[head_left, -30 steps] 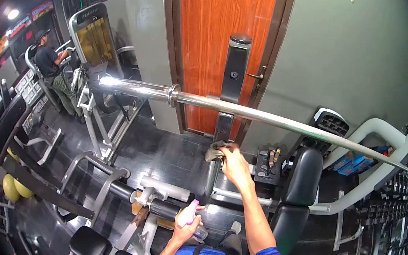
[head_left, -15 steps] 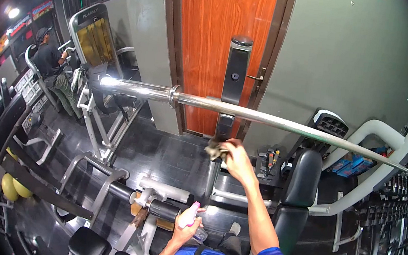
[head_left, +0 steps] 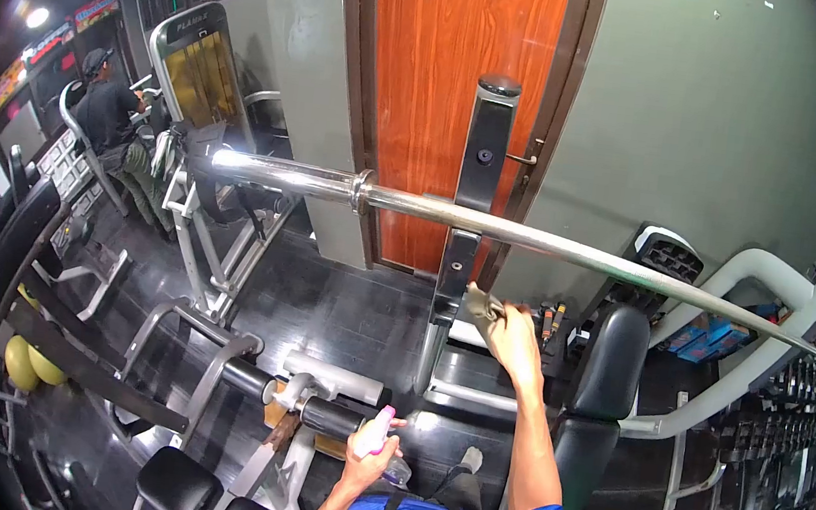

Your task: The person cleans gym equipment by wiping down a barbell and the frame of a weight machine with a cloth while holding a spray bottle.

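My left hand [head_left: 364, 466] is closed around a spray bottle [head_left: 375, 433] with a white and pink trigger head, low in front of my blue shirt. Part of its clear body shows below the fingers. My right hand [head_left: 515, 350] reaches forward, its fingers closed on a greyish-brown cloth [head_left: 484, 306]. That cloth is beside the lower part of a black upright post [head_left: 456, 273]; whether it touches the post I cannot tell. Above the cloth, a silver barbell [head_left: 570, 243] runs across the post from left to right.
A black padded bench [head_left: 609, 364] stands right of my arm, near a curved white frame [head_left: 752, 279]. Black roller pads [head_left: 329, 415] are close to my left hand. Dumbbell racks [head_left: 782, 419] line the far right. Another person [head_left: 107, 115] sits at a machine on the left.
My right hand and the cloth have shifted right and slightly down, uncovering the post's lower part. The left hand still holds the spray bottle. The view has turned slightly.
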`<state>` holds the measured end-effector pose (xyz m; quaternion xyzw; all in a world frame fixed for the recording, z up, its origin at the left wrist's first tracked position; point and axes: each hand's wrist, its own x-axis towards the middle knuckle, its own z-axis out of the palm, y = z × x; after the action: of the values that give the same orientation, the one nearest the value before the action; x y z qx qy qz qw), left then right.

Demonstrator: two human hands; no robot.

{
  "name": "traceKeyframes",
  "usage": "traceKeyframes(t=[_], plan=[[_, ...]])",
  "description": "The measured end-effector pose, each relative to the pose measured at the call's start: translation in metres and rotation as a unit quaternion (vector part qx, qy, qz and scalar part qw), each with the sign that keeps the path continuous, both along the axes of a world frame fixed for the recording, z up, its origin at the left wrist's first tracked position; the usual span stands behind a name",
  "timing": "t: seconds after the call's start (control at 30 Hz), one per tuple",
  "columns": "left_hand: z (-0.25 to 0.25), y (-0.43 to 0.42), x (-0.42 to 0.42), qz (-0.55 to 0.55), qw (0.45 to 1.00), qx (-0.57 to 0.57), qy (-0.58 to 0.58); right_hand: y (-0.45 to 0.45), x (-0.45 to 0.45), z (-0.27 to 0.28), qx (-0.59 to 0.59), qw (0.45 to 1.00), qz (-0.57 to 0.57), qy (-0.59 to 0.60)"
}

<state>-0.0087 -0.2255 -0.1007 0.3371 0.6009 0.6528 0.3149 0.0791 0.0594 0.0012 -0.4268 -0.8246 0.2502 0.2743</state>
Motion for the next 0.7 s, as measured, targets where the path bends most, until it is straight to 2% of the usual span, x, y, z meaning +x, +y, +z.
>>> traceKeyframes(t=[0.07, 0.2, 0.33, 0.43, 0.47, 0.57, 0.6, 0.7], plan=[[0.0, 0.001, 0.001, 0.001, 1.0, 0.005, 0.002, -0.002, -0.016, 0.003, 0.044, 0.995, 0.05, 0.076], [0.001, 0.007, 0.004, -0.003, 1.0, 0.023, -0.003, -0.011, -0.04, -0.001, 0.019, 0.99, 0.139, -0.004], [0.0, 0.007, 0.003, -0.005, 0.999, 0.03, 0.008, -0.017, -0.026, -0.01, 0.065, 0.991, 0.115, 0.034], [0.003, 0.004, 0.003, -0.008, 1.0, 0.02, 0.002, -0.017, -0.007, -0.009, 0.009, 0.99, 0.045, -0.136], [0.003, 0.002, 0.004, -0.005, 1.0, 0.018, -0.007, -0.015, 0.002, -0.007, -0.043, 0.987, 0.054, -0.147], [0.004, -0.001, 0.006, -0.001, 1.0, 0.014, -0.028, -0.009, 0.017, -0.026, -0.036, 0.999, 0.025, -0.019], [0.004, -0.001, 0.006, -0.003, 1.0, 0.011, -0.026, -0.015, 0.016, -0.015, -0.04, 0.998, 0.024, 0.048], [0.008, 0.001, 0.006, -0.01, 0.999, 0.009, -0.038, -0.026, -0.004, 0.013, 0.044, 0.98, 0.008, 0.196]])
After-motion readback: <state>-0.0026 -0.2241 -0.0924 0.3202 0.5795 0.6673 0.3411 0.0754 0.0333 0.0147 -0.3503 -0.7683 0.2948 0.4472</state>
